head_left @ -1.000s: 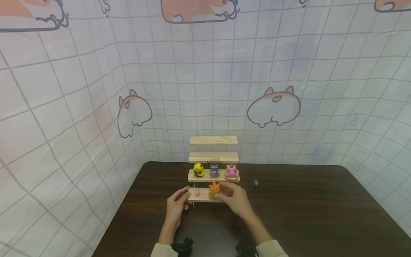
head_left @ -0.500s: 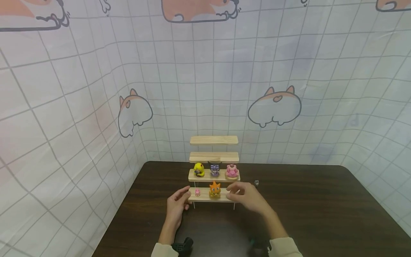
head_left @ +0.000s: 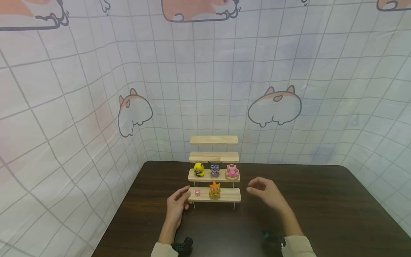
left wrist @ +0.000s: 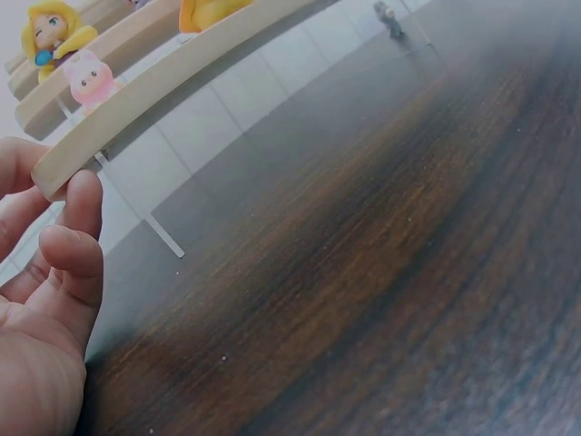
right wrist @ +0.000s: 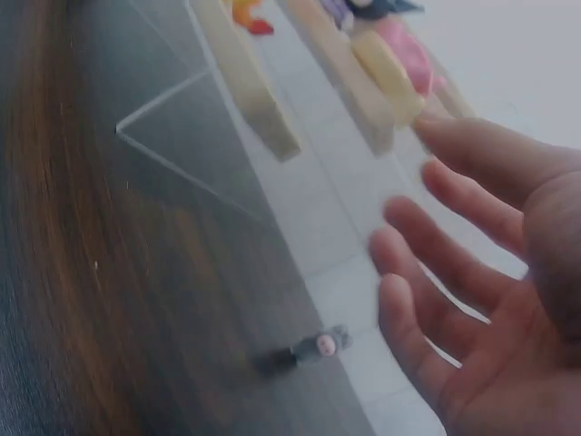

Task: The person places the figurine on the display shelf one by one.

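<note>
A tiered wooden display stand (head_left: 229,195) stands on the dark table. At its lowest tier's left end, my left hand (head_left: 175,207) pinches the board between thumb and fingers, plain in the left wrist view. That tier bears a small pink figurine (head_left: 197,192) and, near the middle, an orange spiky-headed figurine (head_left: 214,190). To the stand's right, my right hand (head_left: 269,193) is in the air, fingers loosely bent and holding nothing. A tiny grey figurine (right wrist: 320,347) stands on the table near it; in the head view the hand hides it.
The tier above carries a yellow-haired figurine (head_left: 199,169), a purple figurine (head_left: 214,170) and a pink figurine (head_left: 232,171) on a round base. Two upper boards (head_left: 213,140) rise behind. A grid-patterned curtain (head_left: 205,78) hangs around the table's back and sides.
My right hand has let go of the orange figurine and moved off to the right. The orange figurine stays on the lowest tier. My left hand has kept its place.
</note>
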{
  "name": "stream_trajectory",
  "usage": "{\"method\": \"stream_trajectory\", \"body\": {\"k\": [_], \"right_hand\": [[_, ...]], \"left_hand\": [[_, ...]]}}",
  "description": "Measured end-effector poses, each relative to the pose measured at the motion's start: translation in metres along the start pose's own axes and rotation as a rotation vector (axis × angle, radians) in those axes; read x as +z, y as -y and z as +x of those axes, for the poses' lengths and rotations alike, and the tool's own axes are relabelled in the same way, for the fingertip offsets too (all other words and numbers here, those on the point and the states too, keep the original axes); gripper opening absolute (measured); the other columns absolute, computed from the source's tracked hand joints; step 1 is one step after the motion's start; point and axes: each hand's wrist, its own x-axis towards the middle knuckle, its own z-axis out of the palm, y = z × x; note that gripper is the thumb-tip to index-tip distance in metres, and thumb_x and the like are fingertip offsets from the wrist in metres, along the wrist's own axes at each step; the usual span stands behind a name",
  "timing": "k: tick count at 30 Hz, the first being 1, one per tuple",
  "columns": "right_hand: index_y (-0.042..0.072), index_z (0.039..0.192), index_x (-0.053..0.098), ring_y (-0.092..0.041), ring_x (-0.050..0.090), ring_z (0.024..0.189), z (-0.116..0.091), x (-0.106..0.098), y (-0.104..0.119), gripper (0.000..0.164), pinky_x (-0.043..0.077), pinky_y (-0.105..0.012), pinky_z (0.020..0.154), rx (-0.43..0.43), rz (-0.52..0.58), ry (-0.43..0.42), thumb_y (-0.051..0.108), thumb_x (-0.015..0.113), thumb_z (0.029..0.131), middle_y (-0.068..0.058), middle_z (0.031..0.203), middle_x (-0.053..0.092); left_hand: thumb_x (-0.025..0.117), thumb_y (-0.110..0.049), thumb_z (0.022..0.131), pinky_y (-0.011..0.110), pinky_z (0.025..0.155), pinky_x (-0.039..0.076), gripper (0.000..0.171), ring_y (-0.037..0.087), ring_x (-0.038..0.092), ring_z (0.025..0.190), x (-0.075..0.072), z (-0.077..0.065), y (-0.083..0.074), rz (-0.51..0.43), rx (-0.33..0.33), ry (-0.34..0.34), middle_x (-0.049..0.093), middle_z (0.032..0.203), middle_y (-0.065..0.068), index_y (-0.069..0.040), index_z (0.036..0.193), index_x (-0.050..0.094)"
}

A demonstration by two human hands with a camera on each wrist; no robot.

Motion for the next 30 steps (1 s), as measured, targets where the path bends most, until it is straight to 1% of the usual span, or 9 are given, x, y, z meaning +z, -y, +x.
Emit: {"method": "stream_trajectory", "body": {"k": [2,5,10,13,15,19,26,30], "right_hand": [[0.005,0.111,0.07,-0.026,0.066,0.099,0.0,-0.004,-0.006,0.029,0.054,-0.03,0.079,0.012,0.028,-0.064,0.024,0.078,0.092,-0.014,0.111,0.072],[0.006,0.121,0.067,-0.03,0.063,0.106,0.0,-0.007,-0.013,0.035,0.054,-0.03,0.079,0.022,0.056,-0.145,0.024,0.078,0.092,-0.019,0.12,0.068],[0.01,0.139,0.059,-0.038,0.06,0.116,-0.003,-0.012,-0.021,0.05,0.053,-0.031,0.08,0.042,0.052,-0.202,0.022,0.076,0.094,-0.023,0.134,0.061],[0.012,0.147,0.053,-0.041,0.056,0.124,-0.005,-0.013,-0.025,0.058,0.052,-0.034,0.083,0.065,0.058,-0.201,0.023,0.076,0.095,-0.022,0.141,0.057],[0.013,0.15,0.049,-0.042,0.053,0.128,-0.006,-0.014,-0.029,0.063,0.053,-0.038,0.086,0.079,0.059,-0.195,0.024,0.075,0.095,-0.023,0.145,0.054],[0.012,0.153,0.046,-0.043,0.051,0.131,-0.005,-0.012,-0.038,0.067,0.055,-0.046,0.091,0.113,0.037,-0.175,0.028,0.075,0.095,-0.023,0.149,0.052],[0.01,0.15,0.05,-0.045,0.052,0.132,-0.001,-0.006,-0.052,0.064,0.054,-0.051,0.097,0.162,0.041,-0.16,0.028,0.076,0.094,-0.024,0.15,0.052],[0.01,0.15,0.05,-0.047,0.05,0.135,0.0,-0.004,-0.057,0.064,0.052,-0.053,0.1,0.178,0.05,-0.144,0.028,0.075,0.095,-0.024,0.151,0.05]], "left_hand": [[0.071,-0.016,0.097,0.019,0.051,0.046,0.038,0.011,0.063,0.064,0.0,0.0,0.0,-0.001,-0.001,0.0,0.068,0.085,0.0,-0.002,0.133,0.067],[0.071,-0.016,0.097,0.019,0.051,0.046,0.039,0.011,0.063,0.064,0.0,0.0,0.0,0.0,-0.001,0.0,0.068,0.085,0.0,-0.002,0.133,0.067],[0.071,-0.016,0.097,0.019,0.051,0.046,0.039,0.011,0.063,0.064,0.0,0.0,0.0,0.0,-0.003,-0.002,0.068,0.084,-0.001,-0.002,0.133,0.066],[0.072,-0.017,0.097,0.019,0.051,0.046,0.04,0.011,0.064,0.064,0.0,0.0,0.0,0.001,-0.006,-0.005,0.068,0.085,-0.001,-0.002,0.134,0.066],[0.072,-0.017,0.097,0.019,0.051,0.046,0.04,0.011,0.064,0.065,0.001,0.0,0.0,0.003,-0.007,-0.005,0.068,0.085,-0.001,-0.002,0.134,0.066],[0.071,-0.016,0.097,0.019,0.052,0.046,0.039,0.011,0.063,0.065,0.001,0.0,-0.001,0.006,-0.006,-0.008,0.067,0.085,-0.001,-0.002,0.133,0.067],[0.072,-0.016,0.097,0.018,0.051,0.046,0.038,0.011,0.063,0.064,0.001,0.0,0.0,-0.005,-0.005,-0.009,0.067,0.084,-0.001,-0.001,0.132,0.067],[0.072,-0.017,0.097,0.018,0.052,0.046,0.038,0.011,0.063,0.064,0.001,0.0,-0.001,-0.003,-0.007,-0.007,0.067,0.084,-0.001,-0.002,0.131,0.068]]}}
